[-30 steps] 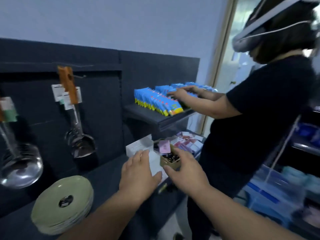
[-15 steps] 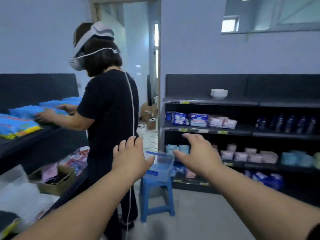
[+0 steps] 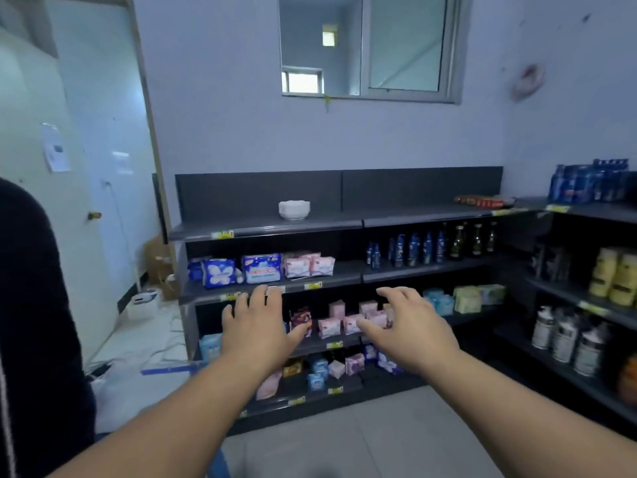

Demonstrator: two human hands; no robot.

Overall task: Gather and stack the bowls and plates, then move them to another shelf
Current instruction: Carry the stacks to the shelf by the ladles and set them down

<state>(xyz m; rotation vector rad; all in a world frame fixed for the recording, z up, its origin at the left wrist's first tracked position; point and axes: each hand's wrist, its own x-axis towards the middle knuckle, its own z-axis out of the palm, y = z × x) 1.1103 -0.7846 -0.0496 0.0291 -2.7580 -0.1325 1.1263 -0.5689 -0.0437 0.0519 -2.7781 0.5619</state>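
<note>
left hand (image 3: 256, 327): held out in the air, fingers spread and relaxed, nothing gripped | right hand (image 3: 408, 324): held out alongside, fingers spread and lightly bent, nothing gripped | stack of white bowls (image 3: 294, 210): set on top shelf (image 3: 265, 225) of dark rack, well beyond both hands

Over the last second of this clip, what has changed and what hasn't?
The view swung right, away from the shelf with the green plates and the small box, past the other person, to the far shelving. The left hand and right hand left that box and now reach forward, open and empty. The stack of white bowls stayed on the top shelf.
</note>
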